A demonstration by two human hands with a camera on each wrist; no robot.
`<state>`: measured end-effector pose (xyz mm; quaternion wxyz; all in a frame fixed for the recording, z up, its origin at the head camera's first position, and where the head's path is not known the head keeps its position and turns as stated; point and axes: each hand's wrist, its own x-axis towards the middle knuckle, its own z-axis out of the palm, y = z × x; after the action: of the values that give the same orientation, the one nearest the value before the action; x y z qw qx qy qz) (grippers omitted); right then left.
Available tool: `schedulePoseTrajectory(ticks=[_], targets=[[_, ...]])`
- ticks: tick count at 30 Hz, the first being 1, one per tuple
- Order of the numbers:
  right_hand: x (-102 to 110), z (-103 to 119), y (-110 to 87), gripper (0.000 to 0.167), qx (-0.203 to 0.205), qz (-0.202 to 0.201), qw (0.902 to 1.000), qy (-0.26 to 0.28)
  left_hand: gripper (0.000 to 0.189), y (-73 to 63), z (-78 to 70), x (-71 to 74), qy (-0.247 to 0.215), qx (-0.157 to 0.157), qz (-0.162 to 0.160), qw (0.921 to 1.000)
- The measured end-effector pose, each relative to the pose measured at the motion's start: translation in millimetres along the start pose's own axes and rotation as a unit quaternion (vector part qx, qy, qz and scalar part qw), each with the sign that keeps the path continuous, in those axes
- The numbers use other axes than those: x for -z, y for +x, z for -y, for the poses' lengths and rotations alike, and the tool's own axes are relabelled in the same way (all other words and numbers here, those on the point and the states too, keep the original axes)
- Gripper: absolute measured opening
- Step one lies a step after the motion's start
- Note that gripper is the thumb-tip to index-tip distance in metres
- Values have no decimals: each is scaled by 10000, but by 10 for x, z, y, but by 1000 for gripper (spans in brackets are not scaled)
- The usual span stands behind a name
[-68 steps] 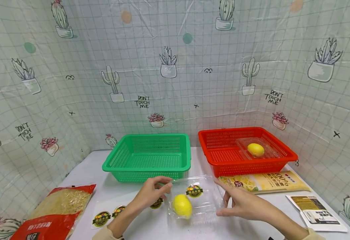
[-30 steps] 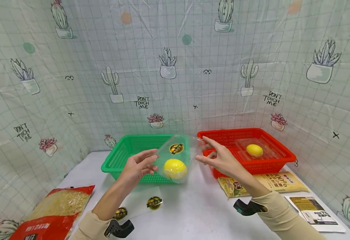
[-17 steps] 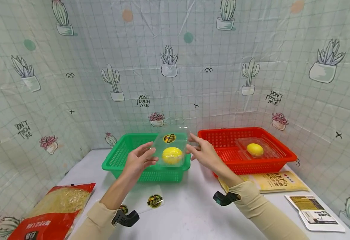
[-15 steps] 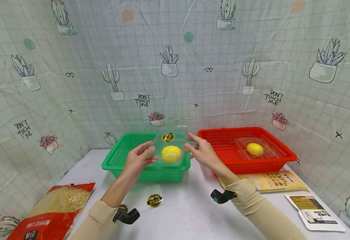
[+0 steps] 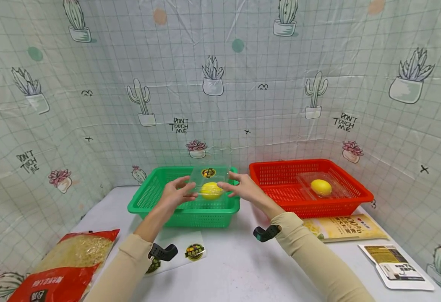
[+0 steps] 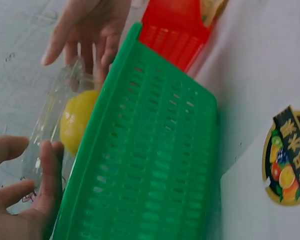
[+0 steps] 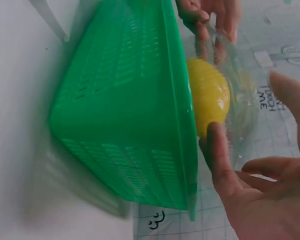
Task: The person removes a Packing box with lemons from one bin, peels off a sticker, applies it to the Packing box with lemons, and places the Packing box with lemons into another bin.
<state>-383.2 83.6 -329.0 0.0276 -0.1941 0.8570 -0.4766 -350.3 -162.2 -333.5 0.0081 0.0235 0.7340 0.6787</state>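
Note:
A clear plastic fruit box [image 5: 221, 171] with a lemon [image 5: 211, 191] inside is held between both hands over the green basket [image 5: 190, 219]. On its top is a round black-and-gold sticker [image 5: 208, 173]. The left hand [image 5: 176, 193] grips the box's left side. At the opposite side, the right hand [image 5: 244, 187] holds it between thumb and fingers. From the right wrist view, the lemon [image 7: 208, 95] shows just past the basket's rim, the right thumb in front of it. In the left wrist view the basket's wall hides part of the box [image 6: 45, 125].
To the right stands a red basket [image 5: 318, 206] with another clear box and lemon [image 5: 321, 188] in it. In front lie a yellow pasta bag [image 5: 350, 227] and a white-and-brown pouch [image 5: 395, 267]. A red bag [image 5: 67, 262] lies at left, a sticker sheet [image 5: 176, 253] nearer the middle.
Both hands have lifted the box off the table and carried it forward and slightly left over the green basket. Over the last half second it sinks lower and levels out.

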Motion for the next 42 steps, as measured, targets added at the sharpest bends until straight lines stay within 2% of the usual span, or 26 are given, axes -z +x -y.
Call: schedulePoseTrajectory(ticks=[3,6,11,14,17,23,32,42], targets=[[-18,-12,27,98,-162,217,9985,-466,66,52,18,19,518,51,148,9985],[-41,4,51,102,-174,222,9949,-973,68,85,27,33,1031,43,259,9943],[-93,60,106,97,-153,34,9894,-1447,68,116,10,50,1918,-72,320,9809],[-128,73,134,93,-183,-62,9860,-1657,68,135,2,69,2284,-72,366,9729],[-159,93,145,80,-124,-103,9815,-1907,69,155,4,91,2508,-14,466,9669],[-214,176,128,56,-35,-48,9653,-2609,67,195,8,123,2918,42,853,9527],[-291,224,129,53,-216,201,9529,-3020,68,230,9,99,3564,142,1195,9265],[-374,304,115,50,-71,452,9243,-3789,66,231,43,77,3912,131,1334,9105]])
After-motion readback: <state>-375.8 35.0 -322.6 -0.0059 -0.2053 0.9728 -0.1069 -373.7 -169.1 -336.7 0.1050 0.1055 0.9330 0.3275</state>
